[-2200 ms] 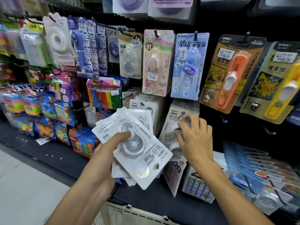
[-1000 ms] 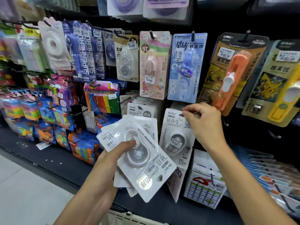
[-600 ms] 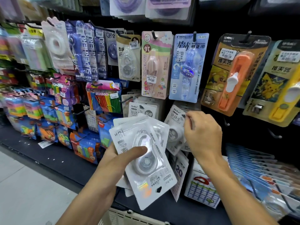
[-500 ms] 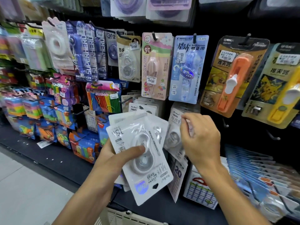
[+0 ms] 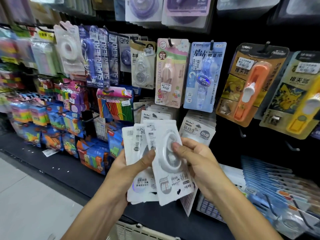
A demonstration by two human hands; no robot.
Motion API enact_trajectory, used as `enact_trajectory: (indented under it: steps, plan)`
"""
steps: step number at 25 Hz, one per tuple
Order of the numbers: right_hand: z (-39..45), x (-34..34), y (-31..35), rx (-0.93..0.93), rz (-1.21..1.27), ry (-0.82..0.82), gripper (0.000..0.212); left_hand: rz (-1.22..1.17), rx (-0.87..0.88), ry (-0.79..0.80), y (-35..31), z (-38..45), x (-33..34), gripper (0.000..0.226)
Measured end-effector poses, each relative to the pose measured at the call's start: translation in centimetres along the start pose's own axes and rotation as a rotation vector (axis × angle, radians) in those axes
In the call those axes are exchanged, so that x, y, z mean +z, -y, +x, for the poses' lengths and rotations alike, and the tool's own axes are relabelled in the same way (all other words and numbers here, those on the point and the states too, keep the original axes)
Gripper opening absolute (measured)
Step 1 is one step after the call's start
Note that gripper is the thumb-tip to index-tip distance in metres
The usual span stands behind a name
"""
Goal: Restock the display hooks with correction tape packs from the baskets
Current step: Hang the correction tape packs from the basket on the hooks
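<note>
The fanned stack of correction tape packs (image 5: 149,163) sits at frame centre, in front of the hung BoBo packs (image 5: 197,130) at 1 o'clock. Your left hand (image 5: 128,168) grips the stack, thumb across its face. Your right hand (image 5: 195,158) pinches the front pack (image 5: 171,167), thumb on the blister. Half a second ago, that hand was up at the display hook; it now meets the stack. A basket (image 5: 138,231) lies at 6 o'clock.

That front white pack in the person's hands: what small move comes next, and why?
Probably the right hand lifts the front pack off the fan held by the left hand, toward the hanging packs just above, because its fingers already pinch it.
</note>
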State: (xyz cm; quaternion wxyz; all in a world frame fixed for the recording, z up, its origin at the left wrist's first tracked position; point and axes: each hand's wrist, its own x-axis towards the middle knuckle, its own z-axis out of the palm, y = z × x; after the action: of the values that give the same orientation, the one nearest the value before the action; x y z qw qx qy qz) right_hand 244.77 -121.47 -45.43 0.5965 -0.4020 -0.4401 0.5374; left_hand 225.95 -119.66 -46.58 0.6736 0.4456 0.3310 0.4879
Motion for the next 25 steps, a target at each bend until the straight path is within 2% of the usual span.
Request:
enact_trajectory:
  steps: [3,6,7,8,10,11,12,14,17,19,25]
  plan:
    - [-0.2,-0.2,0.1,0.018,0.004,-0.069,0.040,0.007,-0.001,-0.014,0.1,0.2,-0.3,0.066]
    - [-0.9,-0.6,0.9,0.071,-0.109,-0.015,0.042,0.068,0.020,0.045,0.0,0.3,-0.4,0.071]
    - [-1.1,-0.9,1.5,0.081,-0.208,0.010,0.048,0.114,0.021,0.065,-0.1,0.2,-0.4,0.071]
    - [-1.2,-1.6,2.1,0.062,-0.371,0.014,0.065,0.168,0.021,0.081,-0.1,0.3,-0.6,0.069]
    - [-1.4,-3.4,3.4,-0.062,-0.830,-0.010,0.107,0.277,0.012,0.118,0.0,0.5,-0.9,0.064]
    - [-1.5,-4.0,3.9,-0.142,-1.028,0.030,0.114,0.328,0.006,0.144,0.1,0.5,-1.0,0.063]
    - [-1.7,-4.3,4.2,-0.197,-1.159,0.115,0.110,0.372,0.007,0.182,0.1,0.6,-1.1,0.064]
    - [-1.7,-4.8,4.2,-0.179,-1.299,0.216,0.097,0.441,0.025,0.242,0.2,0.5,-1.1,0.071]
    - [-1.7,-5.4,3.9,-0.079,-1.311,0.165,0.092,0.525,0.054,0.255,0.5,0.4,-0.9,0.074]
    - [-1.7,-5.7,3.8,-0.101,-1.262,0.124,0.088,0.502,0.079,0.249,0.6,0.5,-1.0,0.073]
    - [-2.0,-6.8,3.1,-0.030,-0.780,0.123,0.047,0.320,0.087,0.064,0.4,0.8,-1.3,0.063]
